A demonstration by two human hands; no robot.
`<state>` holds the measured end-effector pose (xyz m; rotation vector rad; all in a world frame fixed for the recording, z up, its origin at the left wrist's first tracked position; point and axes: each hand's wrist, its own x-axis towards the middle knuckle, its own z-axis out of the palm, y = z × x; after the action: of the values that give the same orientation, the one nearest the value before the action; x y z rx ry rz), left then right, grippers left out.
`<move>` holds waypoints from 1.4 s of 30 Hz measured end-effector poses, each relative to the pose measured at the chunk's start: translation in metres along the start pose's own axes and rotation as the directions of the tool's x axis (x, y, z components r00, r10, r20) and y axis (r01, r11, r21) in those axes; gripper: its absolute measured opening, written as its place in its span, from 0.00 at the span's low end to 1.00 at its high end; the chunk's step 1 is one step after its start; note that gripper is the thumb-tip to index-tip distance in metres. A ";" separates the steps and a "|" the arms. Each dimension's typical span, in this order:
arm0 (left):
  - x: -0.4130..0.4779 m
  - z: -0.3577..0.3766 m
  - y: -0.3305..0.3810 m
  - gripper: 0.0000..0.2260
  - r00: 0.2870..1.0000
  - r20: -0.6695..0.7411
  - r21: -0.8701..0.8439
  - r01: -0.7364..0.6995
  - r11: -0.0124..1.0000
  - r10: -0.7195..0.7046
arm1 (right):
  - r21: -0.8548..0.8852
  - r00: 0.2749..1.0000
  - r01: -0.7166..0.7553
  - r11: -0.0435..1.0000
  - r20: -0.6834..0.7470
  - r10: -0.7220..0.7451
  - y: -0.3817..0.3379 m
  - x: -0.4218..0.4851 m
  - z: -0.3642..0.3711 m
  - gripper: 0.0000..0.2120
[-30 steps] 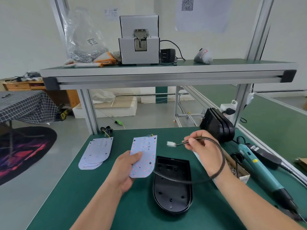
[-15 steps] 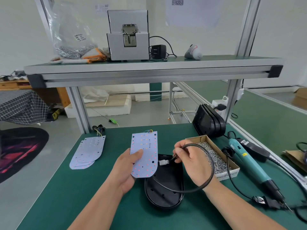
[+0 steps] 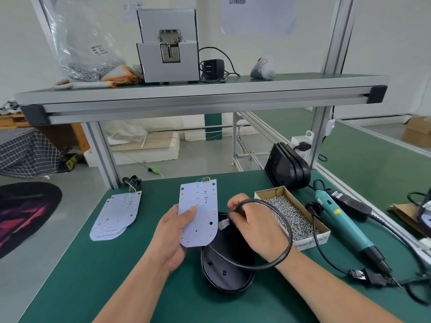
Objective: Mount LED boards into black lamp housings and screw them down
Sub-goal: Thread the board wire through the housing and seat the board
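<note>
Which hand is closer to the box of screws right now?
Right. The right hand, pinching the black cable, sits just left of the box of screws; the left hand holds an LED board farther left.

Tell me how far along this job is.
Early. Done: one black housing lies open on the bench. In hand: the left hand holds an LED board by it while the right hand pinches a cable behind its white connector. Left: seating the board and screwing it down; the screwdriver lies idle, more boards wait.
</note>
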<state>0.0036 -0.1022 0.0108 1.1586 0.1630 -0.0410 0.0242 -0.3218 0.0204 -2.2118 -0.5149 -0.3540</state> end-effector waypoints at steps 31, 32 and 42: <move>-0.009 0.013 -0.001 0.20 0.986 -0.027 0.110 -0.160 0.981 0.164 | 0.203 0.961 -0.250 0.947 0.176 0.216 0.017 -0.007 -0.046 0.12; -0.010 0.014 -0.001 0.21 0.986 -0.001 0.104 -0.166 0.981 0.167 | 0.212 0.963 -0.237 0.948 0.178 0.201 0.015 -0.007 -0.037 0.13; -0.014 0.025 -0.014 0.18 0.976 0.092 0.294 -0.215 0.931 0.196 | 0.502 0.931 -0.336 0.797 0.303 0.201 0.002 -0.005 -0.011 0.21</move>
<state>-0.0096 -0.1315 0.0103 1.4741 -0.0226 0.0874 0.0202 -0.3328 0.0242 -1.7285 -0.3555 0.2015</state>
